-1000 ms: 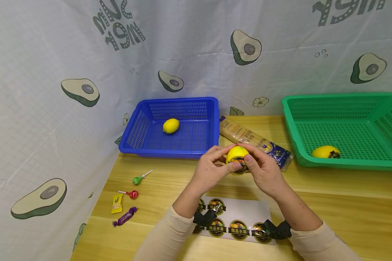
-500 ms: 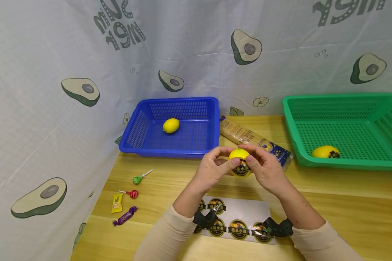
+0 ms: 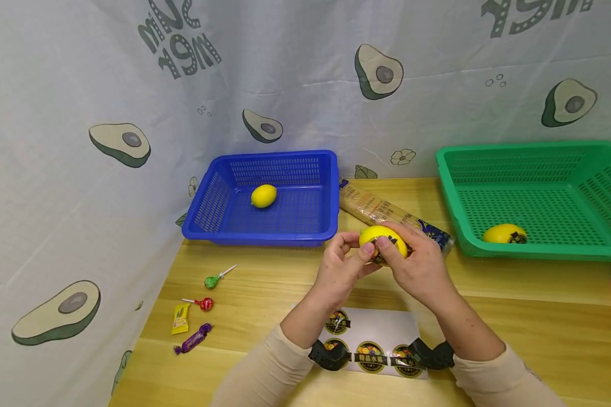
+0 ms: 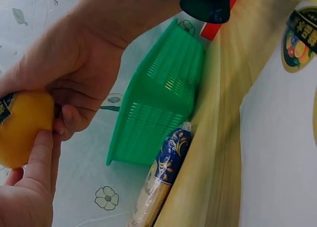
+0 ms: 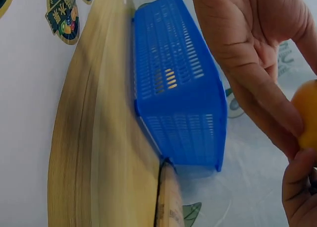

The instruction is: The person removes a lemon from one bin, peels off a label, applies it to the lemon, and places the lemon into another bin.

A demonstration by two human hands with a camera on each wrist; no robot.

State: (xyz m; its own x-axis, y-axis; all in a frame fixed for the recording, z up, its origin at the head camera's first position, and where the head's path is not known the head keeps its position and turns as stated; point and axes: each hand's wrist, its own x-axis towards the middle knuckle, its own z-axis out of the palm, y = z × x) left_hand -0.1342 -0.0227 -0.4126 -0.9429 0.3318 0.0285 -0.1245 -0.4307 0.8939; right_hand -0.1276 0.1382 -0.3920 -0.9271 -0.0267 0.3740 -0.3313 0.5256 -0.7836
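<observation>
Both hands hold a yellow lemon (image 3: 382, 237) above the wooden table (image 3: 514, 316), in front of the blue basket. My left hand (image 3: 355, 253) pinches its left side with thumb and fingers. From the right, my right hand (image 3: 393, 246) grips it, fingers lying over a dark round sticker on the fruit. The left wrist view shows the lemon (image 4: 22, 125) between both hands. Below my wrists lies a white sticker sheet (image 3: 387, 325) with several round fruit labels.
A blue basket (image 3: 219, 195) at the back holds a plain lemon (image 3: 263, 195). At the right, a green basket (image 3: 453, 186) holds a labelled lemon (image 3: 504, 233). A noodle packet (image 3: 374, 208) lies between the baskets. Two lollipops (image 3: 213, 280) and wrapped sweets (image 3: 194, 338) lie at the left.
The lemon has shifted slightly right and turned in my hands. The sticker, which faced me, now sits mostly under my right fingers.
</observation>
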